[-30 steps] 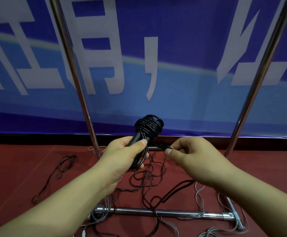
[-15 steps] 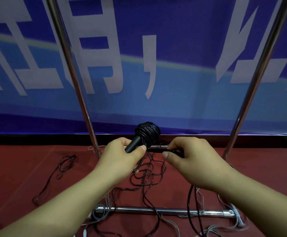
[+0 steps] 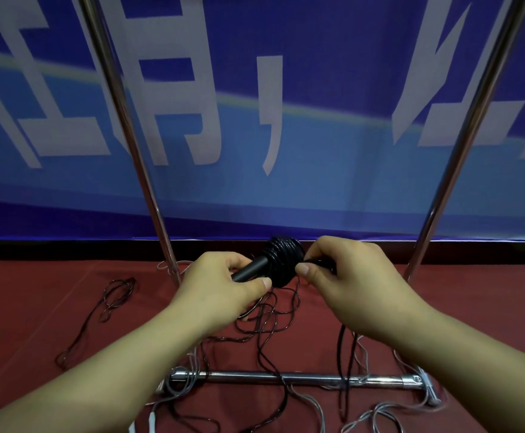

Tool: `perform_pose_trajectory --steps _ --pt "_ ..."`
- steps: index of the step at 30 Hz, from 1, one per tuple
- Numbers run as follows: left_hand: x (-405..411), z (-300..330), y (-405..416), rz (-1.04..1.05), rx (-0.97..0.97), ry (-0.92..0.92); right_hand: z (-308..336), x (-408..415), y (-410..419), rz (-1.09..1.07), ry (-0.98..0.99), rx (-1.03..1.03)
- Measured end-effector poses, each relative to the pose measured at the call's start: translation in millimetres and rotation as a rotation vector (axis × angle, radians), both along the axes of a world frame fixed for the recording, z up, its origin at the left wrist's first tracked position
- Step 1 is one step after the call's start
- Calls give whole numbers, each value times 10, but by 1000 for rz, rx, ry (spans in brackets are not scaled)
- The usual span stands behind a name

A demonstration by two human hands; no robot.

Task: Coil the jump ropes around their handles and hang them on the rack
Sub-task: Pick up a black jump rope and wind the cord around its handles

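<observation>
The left hand (image 3: 220, 284) grips a light, rigid black plastic jump-rope handle (image 3: 250, 269) below its slippery glossy cord coil (image 3: 284, 260); beside the coil, the right hand (image 3: 352, 276) pinches the limp cord.

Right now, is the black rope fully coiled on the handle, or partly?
Partly. Turns sit bunched on the handle, but black rope trails loose on the floor.

Rack uprights (image 3: 136, 157) run off the top edge, crossbar unseen. Left hand (image 3: 220, 285) hides the lower part of the black handle (image 3: 252, 269). Right hand (image 3: 352, 276) covers most of the rope (image 3: 317, 261) it pinches. Banner (image 3: 286, 120) lettering cropped, unreadable. White rope (image 3: 153, 425) ends cut by the bottom edge.
</observation>
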State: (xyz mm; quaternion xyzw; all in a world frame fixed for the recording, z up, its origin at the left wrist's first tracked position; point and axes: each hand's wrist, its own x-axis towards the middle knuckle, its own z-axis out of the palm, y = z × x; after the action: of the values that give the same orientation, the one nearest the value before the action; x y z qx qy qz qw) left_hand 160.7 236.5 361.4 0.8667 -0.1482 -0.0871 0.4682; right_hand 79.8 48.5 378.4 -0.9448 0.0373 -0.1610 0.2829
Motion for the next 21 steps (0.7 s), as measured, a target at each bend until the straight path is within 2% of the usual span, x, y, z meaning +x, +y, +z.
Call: perform_pose_trajectory --steps 7,14,21 --pt "-62 -6 -22 -190 134 -33 11 -16 -22 66 5 -117" --pt "-185 24 -114 -403 349 -164 80 9 -67 89 75 -194" --pt "-207 91 -101 -490 314 -74 203 24 -245 21 123 -105"
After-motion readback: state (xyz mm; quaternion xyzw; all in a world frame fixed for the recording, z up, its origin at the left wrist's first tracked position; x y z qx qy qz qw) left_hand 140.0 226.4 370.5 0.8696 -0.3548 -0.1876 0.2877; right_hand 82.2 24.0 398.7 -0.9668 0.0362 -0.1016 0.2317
